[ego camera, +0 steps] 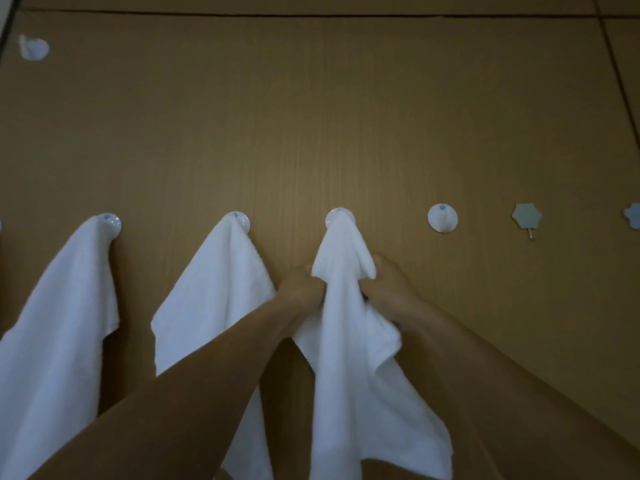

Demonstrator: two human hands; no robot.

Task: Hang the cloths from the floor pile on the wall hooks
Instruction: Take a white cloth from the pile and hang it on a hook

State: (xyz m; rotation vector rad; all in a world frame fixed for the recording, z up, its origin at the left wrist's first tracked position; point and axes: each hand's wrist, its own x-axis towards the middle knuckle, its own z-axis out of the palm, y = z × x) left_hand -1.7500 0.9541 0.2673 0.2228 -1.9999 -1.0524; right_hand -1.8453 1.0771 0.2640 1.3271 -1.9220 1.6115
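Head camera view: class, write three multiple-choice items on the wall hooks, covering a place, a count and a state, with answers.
1. Where is the bare round white hook?
A. Left of every cloth
B. Right of the held white cloth
C. Below it

2. How many white cloths hang?
A. Two
B. Three
C. Five

3. The left hand and right hand are:
A. Gripping that cloth
B. Hanging free
C. Touching the bare hook

Answers: B, the next hook rightward is bare; B, three hooks each bear one; A, both clench its fabric.
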